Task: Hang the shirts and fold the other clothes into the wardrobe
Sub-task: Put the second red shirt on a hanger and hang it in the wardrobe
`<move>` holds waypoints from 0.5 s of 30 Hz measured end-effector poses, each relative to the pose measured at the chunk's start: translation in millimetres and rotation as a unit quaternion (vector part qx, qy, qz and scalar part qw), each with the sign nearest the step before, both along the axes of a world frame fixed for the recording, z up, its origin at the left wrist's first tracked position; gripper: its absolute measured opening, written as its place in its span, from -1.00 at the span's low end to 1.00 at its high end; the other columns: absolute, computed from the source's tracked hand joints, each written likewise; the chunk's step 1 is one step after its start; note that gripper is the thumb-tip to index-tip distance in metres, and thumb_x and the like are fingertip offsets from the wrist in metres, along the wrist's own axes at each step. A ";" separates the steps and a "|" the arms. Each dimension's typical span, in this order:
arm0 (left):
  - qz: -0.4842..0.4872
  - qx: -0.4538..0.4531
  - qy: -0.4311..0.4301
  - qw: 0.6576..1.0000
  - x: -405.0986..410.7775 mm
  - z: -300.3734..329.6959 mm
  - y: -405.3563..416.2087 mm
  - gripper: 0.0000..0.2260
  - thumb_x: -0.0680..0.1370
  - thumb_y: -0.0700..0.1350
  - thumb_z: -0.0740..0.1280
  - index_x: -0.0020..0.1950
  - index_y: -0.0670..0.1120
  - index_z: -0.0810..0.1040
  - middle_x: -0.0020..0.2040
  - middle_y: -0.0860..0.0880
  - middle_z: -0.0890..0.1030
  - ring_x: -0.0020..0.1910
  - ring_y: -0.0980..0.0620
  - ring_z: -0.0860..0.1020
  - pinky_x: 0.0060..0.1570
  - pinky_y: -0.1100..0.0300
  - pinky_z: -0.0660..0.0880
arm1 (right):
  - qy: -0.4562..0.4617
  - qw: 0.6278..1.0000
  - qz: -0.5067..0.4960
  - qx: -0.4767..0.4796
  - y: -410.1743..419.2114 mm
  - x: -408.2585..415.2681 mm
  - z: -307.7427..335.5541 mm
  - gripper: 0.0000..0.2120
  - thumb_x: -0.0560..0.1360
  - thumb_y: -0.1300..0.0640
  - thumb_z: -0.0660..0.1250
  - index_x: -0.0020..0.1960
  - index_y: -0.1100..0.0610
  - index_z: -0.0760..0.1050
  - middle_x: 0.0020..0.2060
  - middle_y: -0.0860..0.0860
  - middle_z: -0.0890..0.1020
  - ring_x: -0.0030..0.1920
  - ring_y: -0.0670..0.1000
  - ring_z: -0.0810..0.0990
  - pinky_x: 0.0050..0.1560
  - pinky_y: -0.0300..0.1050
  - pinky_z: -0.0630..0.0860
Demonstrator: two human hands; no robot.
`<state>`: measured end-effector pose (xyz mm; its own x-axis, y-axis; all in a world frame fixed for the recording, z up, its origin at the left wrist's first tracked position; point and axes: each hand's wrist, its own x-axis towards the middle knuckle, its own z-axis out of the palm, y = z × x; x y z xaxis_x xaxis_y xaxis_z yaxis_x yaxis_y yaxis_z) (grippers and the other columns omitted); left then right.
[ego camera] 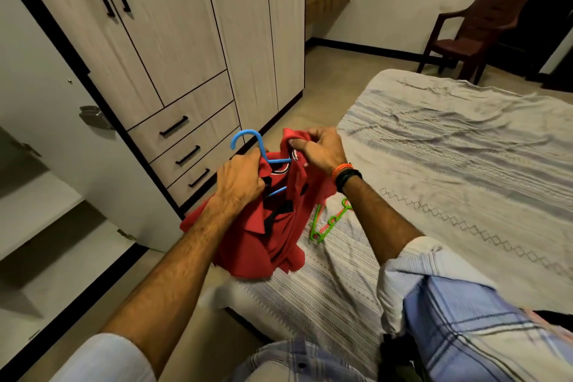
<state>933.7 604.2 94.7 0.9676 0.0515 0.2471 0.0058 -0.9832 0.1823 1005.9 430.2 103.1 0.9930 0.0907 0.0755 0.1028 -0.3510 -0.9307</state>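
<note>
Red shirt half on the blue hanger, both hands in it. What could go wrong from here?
1. The red shirt is bunched, and the blue hanger shows only at the collar, so an arm may miss a shoulder and the shirt may hang crooked.
2. The left hand and right hand hold at the collar; a loosened grip might drop the shirt.
3. The green hanger lies beside the hem on the bed and could get snagged.

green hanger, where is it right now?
Head view, lower centre: the green hanger lies on the bed, just right of the red shirt, below the right hand.
</note>
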 end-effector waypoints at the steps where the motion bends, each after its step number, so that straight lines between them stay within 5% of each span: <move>1: -0.008 -0.002 0.004 1.000 1.3 0.8 -4.4 -0.64 0.48 -0.12 0.32 0.28 -0.08 0.44 -0.07 -0.21 0.62 -0.08 -0.29 0.58 -0.13 -0.05 0.48 | -0.009 1.000 0.015 -0.005 6.5 -2.8 1.2 -0.88 0.42 0.11 0.49 -0.16 0.17 0.68 -0.35 0.08 0.68 -0.40 -0.04 0.57 -0.26 -0.05 0.56; 7: -0.017 -0.162 -0.022 0.986 3.3 2.4 -10.6 -0.70 0.46 -0.13 0.37 0.19 -0.04 0.52 -0.10 -0.16 0.64 -0.10 -0.25 0.57 -0.15 -0.01 0.45 | -0.120 0.979 0.094 -0.134 6.7 -9.0 10.5 -0.85 0.36 -0.05 0.38 -0.28 0.01 0.53 -0.35 -0.03 0.58 -0.25 0.07 0.53 -0.22 -0.06 0.45; 9: -0.008 -0.210 -0.026 0.977 2.9 2.6 -3.7 -0.71 0.47 -0.20 0.35 0.19 -0.04 0.54 -0.09 -0.11 0.66 -0.09 -0.20 0.59 -0.12 0.00 0.51 | -0.118 0.965 0.173 -0.160 -7.6 -9.0 12.0 -0.83 0.31 -0.01 0.33 -0.12 0.00 0.54 -0.25 -0.01 0.60 -0.21 0.07 0.52 -0.17 -0.10 0.47; 12: -0.023 -0.255 -0.024 0.966 5.6 4.0 2.2 -0.79 0.46 -0.30 0.33 0.04 -0.06 0.58 -0.10 -0.05 0.67 -0.10 -0.13 0.61 -0.10 0.04 0.53 | -0.132 0.939 0.248 -0.198 -21.6 -6.5 5.2 -0.50 0.32 0.13 0.34 0.26 0.05 0.48 -0.03 -0.13 0.62 -0.09 -0.13 0.53 -0.05 -0.42 0.39; 15: -0.057 -0.298 0.004 0.953 7.3 6.7 6.9 -0.83 0.46 -0.26 0.40 -0.07 0.01 0.59 -0.16 0.07 0.66 -0.13 0.06 0.62 -0.10 0.14 0.52 | -0.154 0.942 0.228 -0.193 -25.7 -4.6 -4.9 -0.55 0.41 0.26 0.37 0.28 0.06 0.48 0.00 -0.05 0.65 -0.07 -0.06 0.57 0.02 -0.24 0.48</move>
